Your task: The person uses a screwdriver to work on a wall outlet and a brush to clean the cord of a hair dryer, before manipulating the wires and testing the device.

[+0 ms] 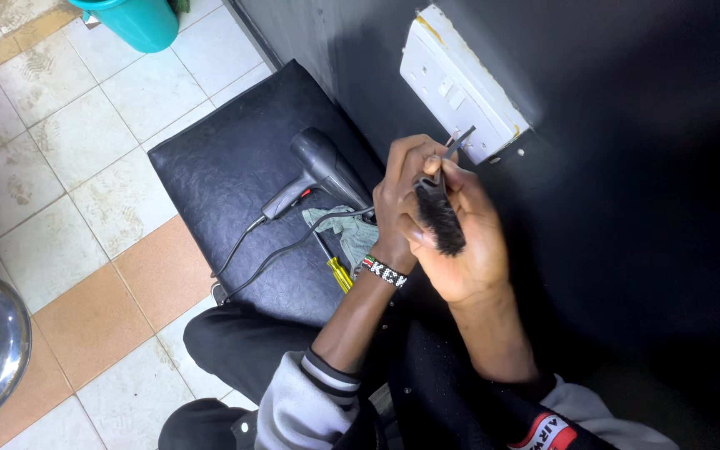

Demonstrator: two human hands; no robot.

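Grey striped sleeves [310, 392] are sitting closest to my lens, and above them I am watching both hands working at one small black brush [442, 218]: the right hand [464, 242] is cupping its bristles, fingers curled shut around it, while the left hand [400, 196] is pinching its thin metal end just beside the white wall socket [458, 83]. Nothing is plugged in yet; a black hair dryer [320, 171], grey cloth [345, 229] and yellow-handled screwdriver [337, 268] are lying on the black padded stool [218, 167] over tiled floor [85, 167].
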